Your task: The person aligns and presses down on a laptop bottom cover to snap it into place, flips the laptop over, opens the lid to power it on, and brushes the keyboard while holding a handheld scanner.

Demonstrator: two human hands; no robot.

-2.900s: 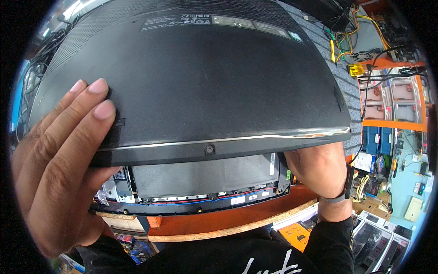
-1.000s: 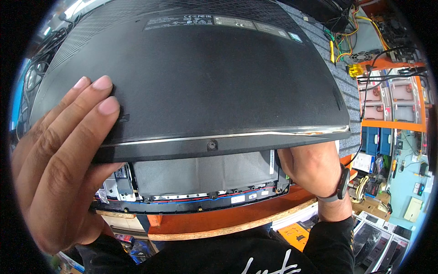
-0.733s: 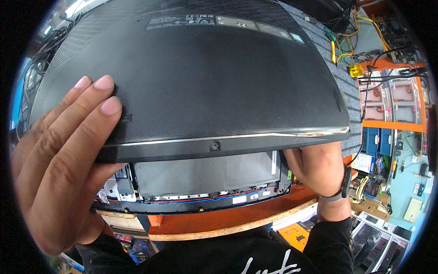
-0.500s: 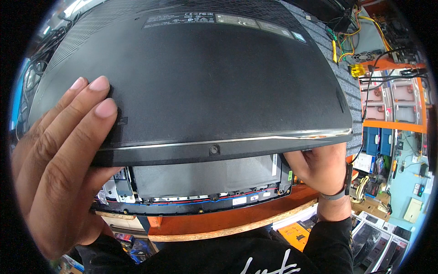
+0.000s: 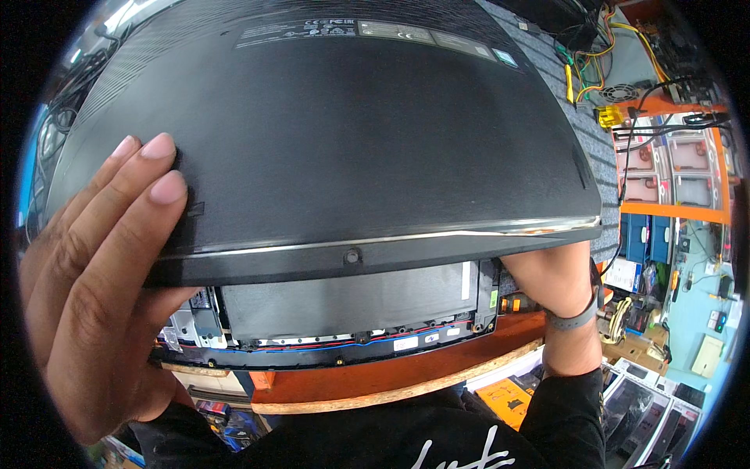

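A black laptop bottom cover (image 5: pixel 367 148) fills most of the view, tilted up over the opened laptop. My left hand (image 5: pixel 98 273) grips its near left part, fingers flat on top and thumb beneath. At the right, my right hand (image 5: pixel 551 273) reaches under the cover, which hides its fingers; a grey band sits on the wrist. Below the cover's near edge lies the opened laptop base (image 5: pixel 273 356), with a large dark battery (image 5: pixel 344 303) and red and blue wires along its front. Most of the laptop's inside is hidden behind the cover.
The laptop rests on an orange workbench (image 5: pixel 406 383) with a worn wooden edge, beside a grey striped mat (image 5: pixel 598 164). Loose cables and a yellow-handled tool (image 5: pixel 569 84) are at the back right. Orange-framed shelves (image 5: pixel 676 211) with boxed goods stand at the right.
The cover and my left hand have shifted slightly left. My right hand has reached slightly farther under the cover, so less of it shows.
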